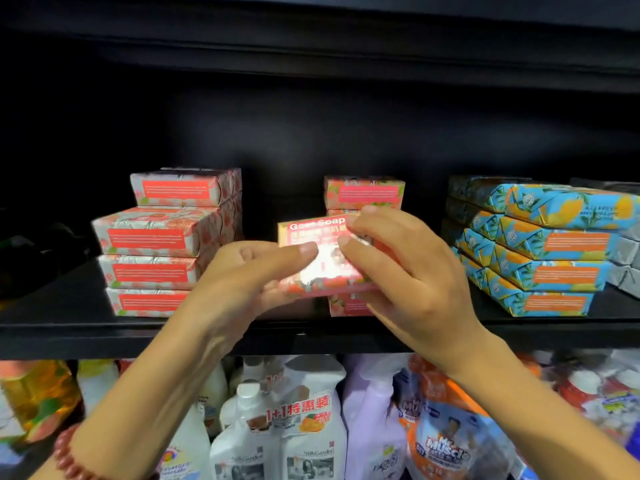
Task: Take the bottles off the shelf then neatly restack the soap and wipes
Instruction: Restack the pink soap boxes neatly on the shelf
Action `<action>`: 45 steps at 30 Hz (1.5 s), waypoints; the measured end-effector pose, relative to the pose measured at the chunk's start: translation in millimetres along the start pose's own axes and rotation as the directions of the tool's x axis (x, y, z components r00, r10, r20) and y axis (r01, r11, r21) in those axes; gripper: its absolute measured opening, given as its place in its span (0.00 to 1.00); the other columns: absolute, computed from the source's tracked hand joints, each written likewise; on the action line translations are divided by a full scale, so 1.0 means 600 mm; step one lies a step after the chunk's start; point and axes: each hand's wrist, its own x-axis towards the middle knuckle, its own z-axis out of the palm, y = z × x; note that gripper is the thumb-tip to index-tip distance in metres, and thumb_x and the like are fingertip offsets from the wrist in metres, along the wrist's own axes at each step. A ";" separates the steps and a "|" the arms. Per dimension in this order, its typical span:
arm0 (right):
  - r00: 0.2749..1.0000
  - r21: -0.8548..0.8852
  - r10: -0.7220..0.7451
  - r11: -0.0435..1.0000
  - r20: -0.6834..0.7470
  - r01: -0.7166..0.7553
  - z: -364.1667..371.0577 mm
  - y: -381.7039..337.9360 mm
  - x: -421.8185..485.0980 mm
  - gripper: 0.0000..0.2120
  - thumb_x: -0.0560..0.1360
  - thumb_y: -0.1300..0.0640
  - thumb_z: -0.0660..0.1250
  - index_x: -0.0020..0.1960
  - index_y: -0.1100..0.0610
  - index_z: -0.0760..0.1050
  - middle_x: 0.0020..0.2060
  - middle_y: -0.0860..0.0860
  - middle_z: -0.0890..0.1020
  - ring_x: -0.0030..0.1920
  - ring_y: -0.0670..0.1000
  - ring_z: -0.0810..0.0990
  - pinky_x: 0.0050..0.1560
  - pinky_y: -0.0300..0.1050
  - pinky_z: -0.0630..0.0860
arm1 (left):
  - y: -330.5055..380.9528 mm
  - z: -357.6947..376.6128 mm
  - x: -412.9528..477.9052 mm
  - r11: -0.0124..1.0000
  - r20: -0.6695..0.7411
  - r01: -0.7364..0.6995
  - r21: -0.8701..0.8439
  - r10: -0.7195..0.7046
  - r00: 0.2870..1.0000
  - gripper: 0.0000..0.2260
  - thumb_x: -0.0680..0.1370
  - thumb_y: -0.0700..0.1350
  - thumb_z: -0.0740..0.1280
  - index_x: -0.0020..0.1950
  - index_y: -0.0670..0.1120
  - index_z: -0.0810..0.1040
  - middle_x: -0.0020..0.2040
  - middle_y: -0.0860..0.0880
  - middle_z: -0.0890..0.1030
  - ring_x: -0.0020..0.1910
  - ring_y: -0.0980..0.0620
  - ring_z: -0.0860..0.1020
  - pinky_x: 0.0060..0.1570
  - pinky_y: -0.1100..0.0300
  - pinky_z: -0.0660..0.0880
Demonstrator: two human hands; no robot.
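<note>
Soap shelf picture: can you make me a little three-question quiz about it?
1. True or false: the left hand and right hand both hold the pink flowery cardboard soap box.
2. Where are the blue-and-orange wrapped soap packs from the held box? A left, B right, C underneath.
3. Fill in: below the black metal shelf stand ______.

Key: 1 true. 2 B. 3 white plastic bottles.
</note>
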 end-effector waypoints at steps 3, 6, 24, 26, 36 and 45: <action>0.983 0.130 0.072 0.987 0.171 -0.095 -0.018 0.001 0.004 0.25 0.72 0.47 0.70 0.60 0.63 0.76 0.62 0.58 0.75 0.65 0.56 0.71 0.65 0.50 0.68 | -0.006 -0.006 -0.007 0.977 -0.090 -0.179 0.116 0.190 0.978 0.13 0.67 0.44 0.77 0.49 0.41 0.84 0.46 0.43 0.85 0.46 0.46 0.84 0.45 0.60 0.80; 0.913 0.232 0.320 0.896 0.254 -0.379 -0.033 0.006 0.014 0.35 0.70 0.41 0.67 0.70 0.59 0.66 0.65 0.49 0.70 0.67 0.44 0.66 0.68 0.34 0.61 | -0.012 -0.008 -0.008 0.935 -0.083 -0.297 0.192 0.317 0.945 0.18 0.63 0.46 0.80 0.51 0.47 0.83 0.47 0.49 0.85 0.49 0.51 0.83 0.47 0.63 0.79; 0.976 0.224 0.124 0.961 0.182 -0.163 -0.023 0.007 0.004 0.16 0.68 0.62 0.65 0.54 0.59 0.67 0.61 0.53 0.71 0.62 0.53 0.72 0.58 0.45 0.73 | 0.002 -0.013 -0.020 0.818 0.035 -0.406 0.407 0.431 0.902 0.28 0.56 0.52 0.80 0.55 0.53 0.79 0.50 0.56 0.83 0.51 0.58 0.81 0.47 0.68 0.77; 0.939 0.262 0.188 0.928 0.290 -0.266 -0.031 0.009 0.011 0.26 0.68 0.49 0.70 0.61 0.57 0.66 0.64 0.49 0.69 0.65 0.48 0.70 0.60 0.43 0.72 | -0.004 -0.013 -0.025 0.752 0.043 -0.478 0.454 0.517 0.855 0.30 0.58 0.53 0.78 0.58 0.53 0.77 0.53 0.56 0.82 0.55 0.57 0.80 0.52 0.67 0.76; 0.763 0.247 0.351 0.801 0.543 -0.545 -0.044 0.010 0.052 0.30 0.60 0.42 0.77 0.59 0.48 0.74 0.51 0.41 0.74 0.52 0.41 0.74 0.51 0.35 0.72 | -0.028 -0.009 -0.015 0.401 0.196 -0.628 0.667 0.719 0.667 0.24 0.69 0.51 0.73 0.63 0.49 0.73 0.65 0.53 0.75 0.67 0.55 0.71 0.64 0.58 0.70; 0.955 0.212 0.257 0.935 0.151 -0.285 -0.012 -0.029 0.016 0.19 0.64 0.64 0.70 0.52 0.56 0.69 0.49 0.48 0.73 0.48 0.52 0.74 0.42 0.48 0.73 | -0.026 -0.019 -0.026 0.855 -0.003 -0.357 0.376 0.386 0.923 0.31 0.59 0.56 0.75 0.60 0.51 0.76 0.54 0.55 0.82 0.54 0.57 0.80 0.52 0.64 0.77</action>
